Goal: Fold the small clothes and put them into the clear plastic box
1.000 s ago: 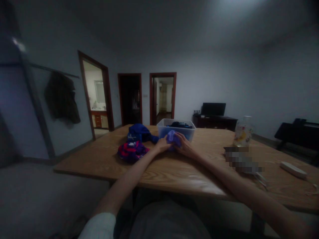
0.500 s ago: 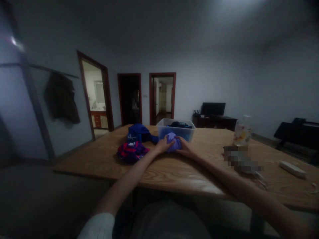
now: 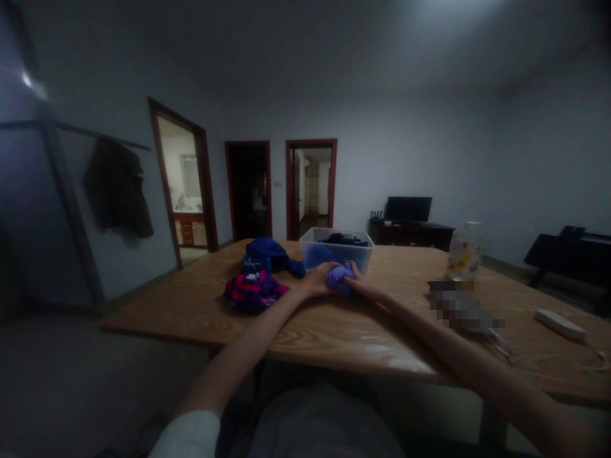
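A bunched purple cloth (image 3: pixel 339 276) is squeezed between my two hands, just in front of a clear plastic bin (image 3: pixel 366 254). My left hand (image 3: pixel 319 280) wraps its left side, and my right hand (image 3: pixel 359 284) grips it from the right. The cloth's exact kind of garment does not show. Inside the bin lie dark and blue cloths (image 3: pixel 342 239). Left of my hands, a crumpled blue garment (image 3: pixel 267 254) rests on the wooden table (image 3: pixel 329 340). Nearer to me is a crumpled purple and pink garment (image 3: pixel 252 291), close to my left forearm.
On the right of the table stand a clear jug (image 3: pixel 464 257) with a flower pattern, a blurred-out flat object (image 3: pixel 461 306) and a white elongated object (image 3: pixel 559 324) with a cord. A television (image 3: pixel 408 208) sits on a dark cabinet by the far wall.
Both hands have shifted slightly right and lower with the purple cloth, which looks more tightly bunched. The bin and the other garments stay in place.
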Available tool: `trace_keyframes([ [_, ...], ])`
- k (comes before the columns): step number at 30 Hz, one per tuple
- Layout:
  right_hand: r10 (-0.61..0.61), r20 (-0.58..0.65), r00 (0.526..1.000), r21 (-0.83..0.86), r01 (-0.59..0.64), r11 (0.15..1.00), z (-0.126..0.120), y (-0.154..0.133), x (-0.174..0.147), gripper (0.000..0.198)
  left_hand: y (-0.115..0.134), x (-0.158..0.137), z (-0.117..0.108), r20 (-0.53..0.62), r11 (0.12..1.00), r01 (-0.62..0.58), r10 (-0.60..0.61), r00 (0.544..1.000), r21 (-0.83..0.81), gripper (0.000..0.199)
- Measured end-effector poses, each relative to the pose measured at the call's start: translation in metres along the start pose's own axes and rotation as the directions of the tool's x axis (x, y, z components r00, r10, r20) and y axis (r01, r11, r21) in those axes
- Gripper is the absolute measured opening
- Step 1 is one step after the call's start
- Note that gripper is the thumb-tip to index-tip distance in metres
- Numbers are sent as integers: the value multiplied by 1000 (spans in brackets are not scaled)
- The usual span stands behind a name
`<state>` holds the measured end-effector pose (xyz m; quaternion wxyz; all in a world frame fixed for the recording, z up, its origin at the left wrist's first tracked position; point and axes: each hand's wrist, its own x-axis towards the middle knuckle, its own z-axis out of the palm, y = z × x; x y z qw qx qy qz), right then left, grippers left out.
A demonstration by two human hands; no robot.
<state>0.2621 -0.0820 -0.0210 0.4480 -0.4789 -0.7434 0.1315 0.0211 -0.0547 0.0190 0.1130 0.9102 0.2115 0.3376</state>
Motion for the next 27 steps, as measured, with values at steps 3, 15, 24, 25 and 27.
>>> trace_keyframes([
  [3, -91, 7, 996, -139, 91, 986, 0, -18, -7, 67, -4, 1, -3, -17, 995, 96, -96, 995, -22, 75],
  [15, -451, -33, 892, -463, 386, 798, -8, -58, -6, 91, -1, 12, -10, -328, 920, 226, -332, 885, -320, 50],
  [24, -400, -33, 916, -525, 324, 787, 14, -59, -10, 82, 35, 31, -35, -668, 986, 84, -161, 726, -147, 71],
  [25, -383, 1, 924, -536, 324, 779, 19, -55, -10, 81, 40, 39, -39, -673, 994, 35, -94, 734, -101, 71],
  [27, -348, 85, 934, -560, 334, 758, 28, -47, -10, 77, 48, 59, -47, -649, 995, -101, 78, 757, 3, 69],
])
